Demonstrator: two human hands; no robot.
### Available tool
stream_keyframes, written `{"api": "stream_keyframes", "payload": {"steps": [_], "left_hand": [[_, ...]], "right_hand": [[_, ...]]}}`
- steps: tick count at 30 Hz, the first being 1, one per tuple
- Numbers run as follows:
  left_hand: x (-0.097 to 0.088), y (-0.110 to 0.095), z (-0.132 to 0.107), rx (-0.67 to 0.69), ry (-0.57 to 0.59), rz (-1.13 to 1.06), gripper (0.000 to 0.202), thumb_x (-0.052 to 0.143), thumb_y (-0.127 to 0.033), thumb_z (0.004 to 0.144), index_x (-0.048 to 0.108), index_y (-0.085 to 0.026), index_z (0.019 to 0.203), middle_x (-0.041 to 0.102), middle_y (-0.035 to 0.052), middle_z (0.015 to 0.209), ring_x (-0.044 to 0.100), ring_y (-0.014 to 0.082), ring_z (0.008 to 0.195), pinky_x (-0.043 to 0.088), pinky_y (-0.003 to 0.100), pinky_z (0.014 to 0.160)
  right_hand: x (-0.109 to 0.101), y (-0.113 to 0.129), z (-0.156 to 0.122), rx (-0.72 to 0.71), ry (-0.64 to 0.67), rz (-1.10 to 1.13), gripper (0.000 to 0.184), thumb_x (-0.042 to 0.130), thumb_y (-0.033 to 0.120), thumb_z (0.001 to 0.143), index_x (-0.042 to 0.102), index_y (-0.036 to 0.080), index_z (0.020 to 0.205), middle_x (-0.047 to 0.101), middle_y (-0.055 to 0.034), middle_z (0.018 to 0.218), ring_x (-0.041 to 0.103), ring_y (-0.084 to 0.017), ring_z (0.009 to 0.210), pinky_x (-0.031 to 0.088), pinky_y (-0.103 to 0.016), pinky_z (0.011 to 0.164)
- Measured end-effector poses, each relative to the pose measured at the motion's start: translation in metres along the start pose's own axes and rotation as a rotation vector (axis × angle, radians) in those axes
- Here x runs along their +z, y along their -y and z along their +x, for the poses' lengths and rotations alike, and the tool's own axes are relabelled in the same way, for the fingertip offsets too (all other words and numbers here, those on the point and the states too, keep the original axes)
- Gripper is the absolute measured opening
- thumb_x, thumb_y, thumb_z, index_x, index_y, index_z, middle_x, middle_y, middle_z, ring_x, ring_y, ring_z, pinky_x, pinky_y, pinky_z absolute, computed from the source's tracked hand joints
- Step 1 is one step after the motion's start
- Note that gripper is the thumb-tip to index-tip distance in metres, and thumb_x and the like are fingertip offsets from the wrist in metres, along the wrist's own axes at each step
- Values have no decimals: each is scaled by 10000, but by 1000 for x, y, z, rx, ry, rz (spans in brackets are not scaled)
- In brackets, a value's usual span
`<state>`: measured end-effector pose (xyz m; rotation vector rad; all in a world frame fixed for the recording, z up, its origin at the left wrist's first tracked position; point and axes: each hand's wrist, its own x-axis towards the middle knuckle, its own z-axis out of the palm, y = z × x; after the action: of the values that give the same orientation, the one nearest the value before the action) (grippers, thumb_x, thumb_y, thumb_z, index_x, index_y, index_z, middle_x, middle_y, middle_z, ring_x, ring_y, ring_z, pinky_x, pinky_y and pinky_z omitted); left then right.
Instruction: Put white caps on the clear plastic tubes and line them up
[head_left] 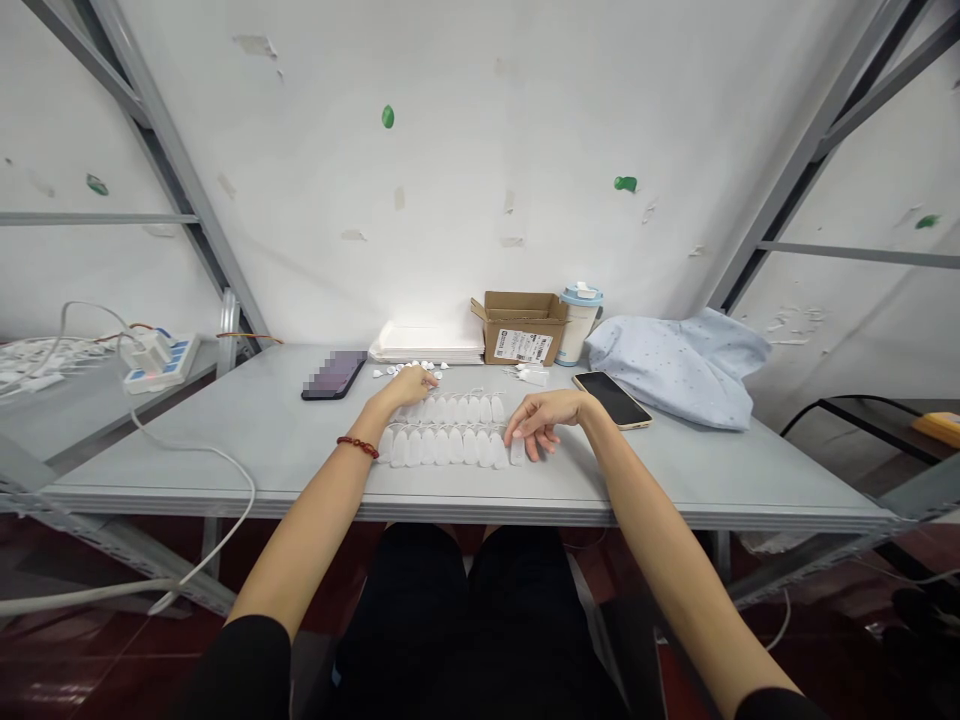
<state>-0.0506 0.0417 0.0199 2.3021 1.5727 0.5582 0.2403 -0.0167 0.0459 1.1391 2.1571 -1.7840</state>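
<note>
Two rows of small translucent white oblong pieces lie side by side on the grey table; I see the back row [457, 409] and the front row [442, 448]. My right hand [549, 412] is over the right end of the front row, fingers apart and bent down. One fingertip touches the top of the last white piece [517, 453]. Behind the rows, my left hand [411, 385] has its fingers drawn together beside several small white caps [405, 369]. Whatever its fingertips hold, if anything, is too small to make out.
Along the back stand a white tray stack [427, 343], an open cardboard box [523, 325] and a lidded cup [577, 325]. Phones lie left [334, 375] and right [611, 398]. Pale blue cloth [675, 365] is bunched at right. A power strip [161, 362] sits far left.
</note>
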Motion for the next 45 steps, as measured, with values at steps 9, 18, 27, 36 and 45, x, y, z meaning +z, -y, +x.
{"api": "stream_keyframes", "payload": {"steps": [9, 18, 27, 36, 45], "left_hand": [[2, 2, 1, 24, -23, 101, 327, 501, -106, 680, 751, -154, 885, 740, 24, 822, 663, 207, 827, 488, 256, 809], [4, 2, 4, -20, -119, 73, 268, 541, -92, 617, 729, -147, 800, 730, 63, 866, 656, 224, 831, 492, 268, 773], [-8, -24, -9, -100, -123, -492, 270, 615, -151, 604, 660, -127, 869, 682, 66, 885, 639, 179, 727, 499, 296, 683], [-9, -44, -17, 40, 63, -984, 204, 727, -199, 664, 634, -129, 832, 682, 47, 792, 664, 171, 819, 466, 382, 897], [0, -48, -16, 91, 103, -1079, 295, 786, -273, 658, 625, -132, 862, 672, 39, 836, 648, 163, 837, 449, 390, 909]], "right_hand": [[-4, -2, -2, -70, -82, -4, 463, 712, 481, 713, 670, 111, 987, 719, -68, 703, 652, -126, 522, 438, -188, 447], [-3, 1, -12, -306, -360, 89, 275, 724, 382, 719, 602, 164, 833, 694, -40, 734, 670, -159, 706, 481, -234, 589], [4, 4, 7, -535, -549, 144, 176, 662, 313, 762, 554, 175, 770, 668, -80, 1002, 614, -155, 849, 482, -249, 626], [19, 8, 39, -715, -683, 249, 310, 690, 373, 731, 440, 193, 697, 663, -74, 1002, 584, -134, 808, 484, -257, 642], [24, 12, 41, -696, -647, 346, 389, 751, 360, 681, 398, 201, 715, 666, -47, 854, 631, -164, 826, 517, -298, 670]]}}
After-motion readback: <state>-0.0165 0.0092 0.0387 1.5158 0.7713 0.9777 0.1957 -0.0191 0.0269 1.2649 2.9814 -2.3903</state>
